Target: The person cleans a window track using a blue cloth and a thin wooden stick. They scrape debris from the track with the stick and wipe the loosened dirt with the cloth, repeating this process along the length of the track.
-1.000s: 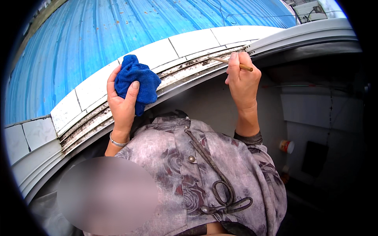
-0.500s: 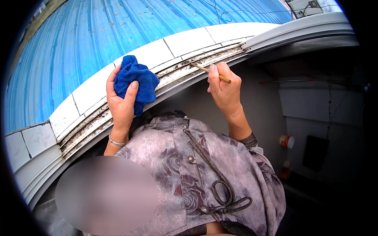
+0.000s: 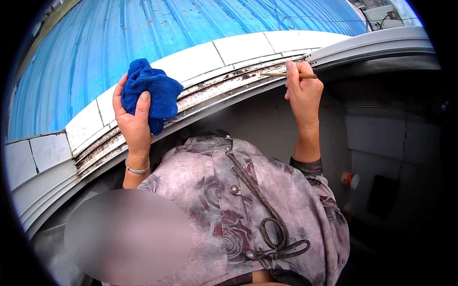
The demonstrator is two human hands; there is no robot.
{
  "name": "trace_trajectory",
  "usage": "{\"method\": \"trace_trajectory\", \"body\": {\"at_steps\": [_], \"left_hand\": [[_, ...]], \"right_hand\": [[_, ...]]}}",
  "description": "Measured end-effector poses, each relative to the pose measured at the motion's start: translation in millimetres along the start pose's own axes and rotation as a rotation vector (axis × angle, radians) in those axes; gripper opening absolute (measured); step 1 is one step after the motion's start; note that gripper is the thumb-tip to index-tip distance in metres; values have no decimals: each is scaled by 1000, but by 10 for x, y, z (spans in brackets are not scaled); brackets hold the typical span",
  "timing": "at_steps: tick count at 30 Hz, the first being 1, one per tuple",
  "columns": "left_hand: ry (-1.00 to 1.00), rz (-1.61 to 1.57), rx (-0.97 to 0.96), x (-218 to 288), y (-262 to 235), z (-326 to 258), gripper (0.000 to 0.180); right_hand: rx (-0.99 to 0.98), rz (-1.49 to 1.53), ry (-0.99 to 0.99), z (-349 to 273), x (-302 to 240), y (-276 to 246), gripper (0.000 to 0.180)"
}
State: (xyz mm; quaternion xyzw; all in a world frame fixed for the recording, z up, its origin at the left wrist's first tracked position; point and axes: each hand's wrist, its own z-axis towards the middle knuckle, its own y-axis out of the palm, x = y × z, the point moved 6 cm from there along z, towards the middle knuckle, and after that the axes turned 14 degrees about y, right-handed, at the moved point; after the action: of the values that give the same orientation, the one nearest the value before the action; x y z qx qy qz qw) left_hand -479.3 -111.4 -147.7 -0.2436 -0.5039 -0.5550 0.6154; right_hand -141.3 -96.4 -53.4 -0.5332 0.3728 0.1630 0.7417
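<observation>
Indoors, at a window (image 3: 377, 43); home or workplace, unclear. Grimy tracks (image 3: 219, 88) line the inner edge of a white tiled sill (image 3: 198, 62); a blue corrugated roof (image 3: 181, 24) lies beyond its outer edge.

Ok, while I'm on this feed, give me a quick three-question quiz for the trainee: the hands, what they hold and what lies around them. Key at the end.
1. What does the left hand hold?
2. True or false: the thin stick in the right hand has its narrow tip pointing toward the picture's left.
3. What colour is the ribbed sheeting beyond the white tiles?
a) red
b) blue
c) green

Key:
1. A bunched-up blue cloth.
2. True; its other end sticks out to the right of the hand.
3. b) blue.
</observation>
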Motion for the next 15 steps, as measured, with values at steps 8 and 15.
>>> {"method": "trace_trajectory", "body": {"at_steps": [8, 15], "left_hand": [[-308, -235, -152, -136, 22, -191, 43], [-619, -640, -183, -153, 800, -362, 42]], "right_hand": [[-299, 519, -241, -47, -325, 175, 14], [-1207, 600, -383, -261, -420, 773, 32]]}}
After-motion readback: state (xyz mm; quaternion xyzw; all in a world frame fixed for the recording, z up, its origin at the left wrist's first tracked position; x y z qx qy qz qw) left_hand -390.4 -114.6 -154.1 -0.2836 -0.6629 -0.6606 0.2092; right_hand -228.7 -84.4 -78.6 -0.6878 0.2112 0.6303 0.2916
